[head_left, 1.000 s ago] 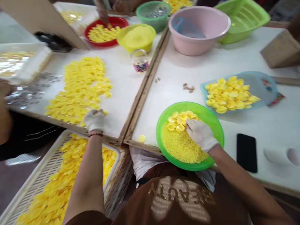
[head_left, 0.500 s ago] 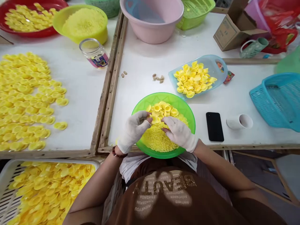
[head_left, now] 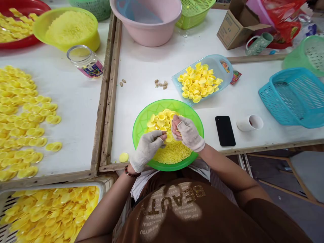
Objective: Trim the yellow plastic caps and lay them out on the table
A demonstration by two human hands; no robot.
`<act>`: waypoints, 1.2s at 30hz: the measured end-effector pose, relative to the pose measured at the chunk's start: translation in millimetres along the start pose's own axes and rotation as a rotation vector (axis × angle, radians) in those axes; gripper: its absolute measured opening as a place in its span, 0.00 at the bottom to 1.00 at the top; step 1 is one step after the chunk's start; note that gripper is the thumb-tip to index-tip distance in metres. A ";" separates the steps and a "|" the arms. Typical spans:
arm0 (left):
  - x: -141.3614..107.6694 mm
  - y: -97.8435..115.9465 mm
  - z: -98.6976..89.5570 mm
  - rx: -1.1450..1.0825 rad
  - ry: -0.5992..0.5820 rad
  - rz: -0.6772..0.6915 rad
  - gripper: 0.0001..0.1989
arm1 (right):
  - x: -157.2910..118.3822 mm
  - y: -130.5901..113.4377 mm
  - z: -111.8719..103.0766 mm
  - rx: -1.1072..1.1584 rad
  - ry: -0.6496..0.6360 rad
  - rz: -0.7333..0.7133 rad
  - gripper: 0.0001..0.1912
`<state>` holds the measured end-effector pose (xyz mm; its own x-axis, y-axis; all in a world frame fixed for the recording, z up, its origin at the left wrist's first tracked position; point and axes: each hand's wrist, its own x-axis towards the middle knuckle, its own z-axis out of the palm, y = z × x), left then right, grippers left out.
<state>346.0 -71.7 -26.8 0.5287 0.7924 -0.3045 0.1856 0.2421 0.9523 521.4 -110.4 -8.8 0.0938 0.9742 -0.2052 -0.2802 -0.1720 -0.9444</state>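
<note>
A green bowl (head_left: 138,123) sits at the table's front edge. In it lie yellow cup-shaped plastic pieces (head_left: 158,122) at the back and small yellow plastic pieces (head_left: 174,154) in front. Over the bowl, my gloved left hand (head_left: 148,146) pinches a yellow cup-shaped piece (head_left: 169,137), partly hidden by the fingertips. My right hand (head_left: 188,133), gloved with bare fingertips, is curled just to the right and slightly higher. Bits of yellow show between its fingers, apparently small yellow pieces. Behind the bowl, a light blue scoop tray (head_left: 218,62) holds more cup-shaped pieces (head_left: 199,82).
A black phone (head_left: 225,131), a white cup (head_left: 249,123) and a blue basket (head_left: 268,98) stand to the right. Leftward are a wooden divider (head_left: 105,111), a clear jar (head_left: 87,64) and many joined yellow pieces (head_left: 22,125). One yellow disc (head_left: 124,157) lies left of the bowl.
My right hand has lifted up and away from the left, its fingers now curled in. The left hand stays low over the bowl. The whole view has shifted slightly.
</note>
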 end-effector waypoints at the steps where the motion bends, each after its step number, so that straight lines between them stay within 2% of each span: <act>1: -0.2 1.5 4.0 -0.029 -0.047 -0.016 0.15 | 2.5 -2.3 4.4 0.110 0.021 -0.011 0.30; 4: -2.1 6.9 12.0 -0.083 -0.128 -0.027 0.14 | 6.7 -3.0 17.7 0.264 0.066 -0.072 0.30; 8: -4.3 9.0 12.5 -0.111 -0.102 -0.027 0.15 | 6.8 3.0 25.9 0.278 0.079 -0.142 0.28; 18: -2.7 4.3 10.5 -0.152 -0.074 -0.031 0.15 | 7.4 4.7 24.4 0.309 0.097 -0.178 0.29; 25: -2.1 -3.0 8.5 -0.163 -0.054 -0.066 0.18 | 7.0 -1.2 22.1 0.276 0.173 -0.166 0.32; 28: -3.6 -3.8 8.6 -0.241 0.017 -0.077 0.23 | 1.7 -5.0 4.9 0.101 0.213 -0.189 0.30; 31: -4.9 -1.9 9.3 -0.264 0.100 -0.038 0.22 | -7.0 -5.2 -15.9 -0.406 0.163 -0.298 0.22; 33: -5.3 -0.1 9.9 -0.249 0.147 -0.003 0.21 | -12.2 -1.4 -23.6 -0.669 0.061 -0.356 0.14; 36: -5.8 1.3 10.3 -0.234 0.161 0.034 0.18 | -15.8 7.9 -24.2 -0.670 -0.116 -0.277 0.13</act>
<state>351.7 -81.8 -23.9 0.3897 0.8763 -0.2833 -0.0364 0.3220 0.9460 540.8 -130.7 -19.2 -0.0356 0.9977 0.0573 0.3868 0.0666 -0.9198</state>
